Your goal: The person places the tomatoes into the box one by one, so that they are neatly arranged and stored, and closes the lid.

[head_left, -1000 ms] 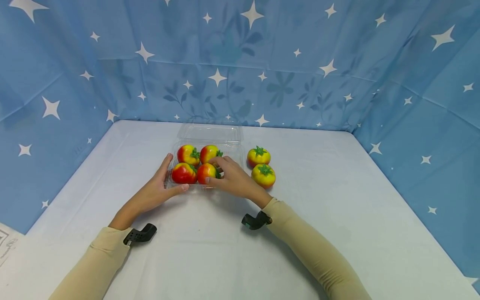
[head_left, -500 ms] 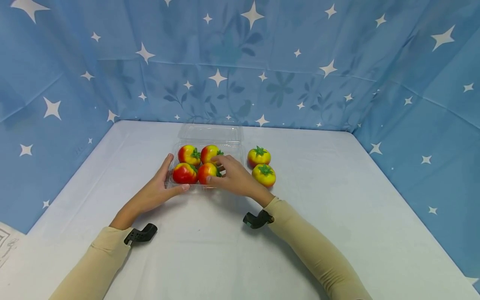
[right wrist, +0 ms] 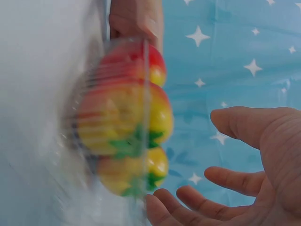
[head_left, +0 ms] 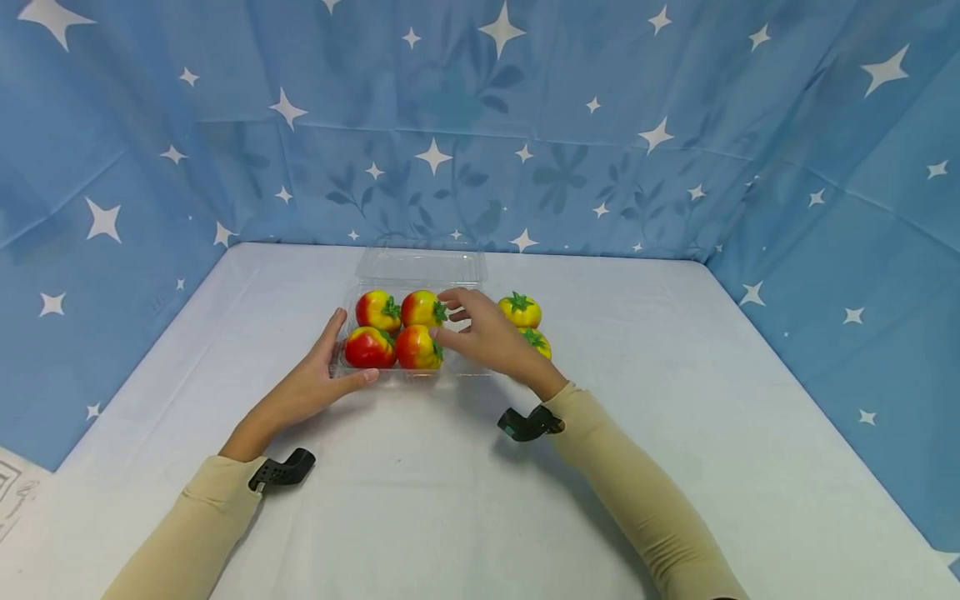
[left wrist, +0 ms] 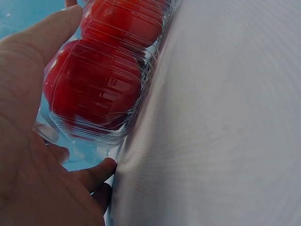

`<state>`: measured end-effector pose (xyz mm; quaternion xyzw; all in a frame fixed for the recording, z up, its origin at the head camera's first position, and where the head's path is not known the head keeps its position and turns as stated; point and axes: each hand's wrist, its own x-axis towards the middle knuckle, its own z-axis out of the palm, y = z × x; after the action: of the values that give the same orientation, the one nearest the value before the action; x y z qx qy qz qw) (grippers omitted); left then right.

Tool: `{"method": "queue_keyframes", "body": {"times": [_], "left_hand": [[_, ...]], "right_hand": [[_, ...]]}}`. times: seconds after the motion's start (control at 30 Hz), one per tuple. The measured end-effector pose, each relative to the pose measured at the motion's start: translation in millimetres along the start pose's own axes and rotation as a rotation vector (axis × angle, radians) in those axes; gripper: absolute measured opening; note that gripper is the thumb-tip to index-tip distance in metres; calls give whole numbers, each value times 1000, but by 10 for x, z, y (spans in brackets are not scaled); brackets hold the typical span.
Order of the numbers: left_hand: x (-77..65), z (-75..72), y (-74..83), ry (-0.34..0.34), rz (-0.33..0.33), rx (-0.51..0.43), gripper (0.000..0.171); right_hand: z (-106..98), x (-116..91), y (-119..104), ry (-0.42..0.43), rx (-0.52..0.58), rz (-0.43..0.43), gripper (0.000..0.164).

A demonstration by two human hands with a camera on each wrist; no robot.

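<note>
A clear plastic clamshell box point(head_left: 467, 364) stands on the table with its lid raised at the back. Several red-and-yellow persimmon-like fruits with green leafy tops sit in its left and middle parts, among them the front-middle fruit point(head_left: 417, 347) and the back-left fruit point(head_left: 377, 309). My left hand point(head_left: 311, 379) rests around the box's front-left corner, thumb along the front and extended fingers along the left side. My right hand point(head_left: 487, 333) hovers over the right part of the box, fingers loosely bent, holding nothing. In the right wrist view its fingers stand apart from the fruits.
Two more fruits stand right of the box, the back one point(head_left: 521, 310) and the front one point(head_left: 537, 342), partly hidden by my right hand. The white-covered table point(head_left: 675, 400) meets a blue starry curtain point(head_left: 480, 183) at its back and sides.
My right hand has let go of the front-middle fruit and moved right and slightly back, uncovering it in the box. My left hand stays at the corner.
</note>
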<state>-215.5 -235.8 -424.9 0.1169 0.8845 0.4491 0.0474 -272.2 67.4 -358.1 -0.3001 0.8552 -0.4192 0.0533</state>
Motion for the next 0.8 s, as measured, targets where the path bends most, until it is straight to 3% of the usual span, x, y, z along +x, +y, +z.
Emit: {"method": "queue_keyframes", "body": {"times": [0.33, 0.8], "left_hand": [[-5, -6, 17, -1, 0, 3, 120], [0, -3, 21, -4, -1, -5, 120]], "right_hand": [[-357, -25, 42, 68, 9, 35, 61], [-889, -135, 305, 136, 38, 117, 63]]}}
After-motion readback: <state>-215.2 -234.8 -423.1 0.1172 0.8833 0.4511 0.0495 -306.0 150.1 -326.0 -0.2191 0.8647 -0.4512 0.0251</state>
